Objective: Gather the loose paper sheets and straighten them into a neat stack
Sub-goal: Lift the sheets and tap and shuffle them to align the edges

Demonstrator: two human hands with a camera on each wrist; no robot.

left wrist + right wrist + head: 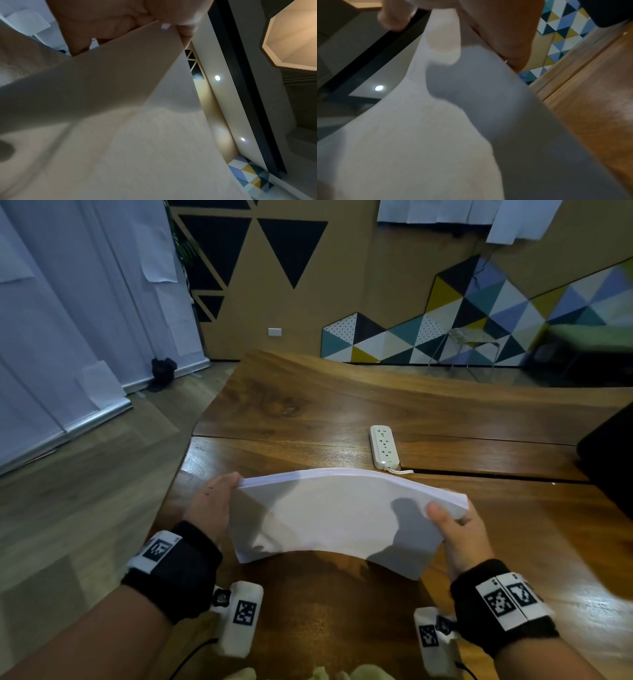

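Observation:
A stack of white paper sheets (335, 515) is held up above the wooden table (308, 412), bowed upward in the middle. My left hand (214, 503) grips its left short edge, fingers hidden behind the sheets. My right hand (459, 529) grips the right short edge, thumb on top of the front sheet. In the left wrist view the paper (120, 121) fills the frame below my left hand (123, 25), which lies against the stack's edge. In the right wrist view my right hand's thumb (443, 44) presses on the paper (419, 135), casting a shadow.
A white power strip (384, 446) lies on the table just beyond the paper, its cord at the near end. A dark object (609, 446) sits at the table's right edge. The table's left edge drops to the wooden floor (85, 474).

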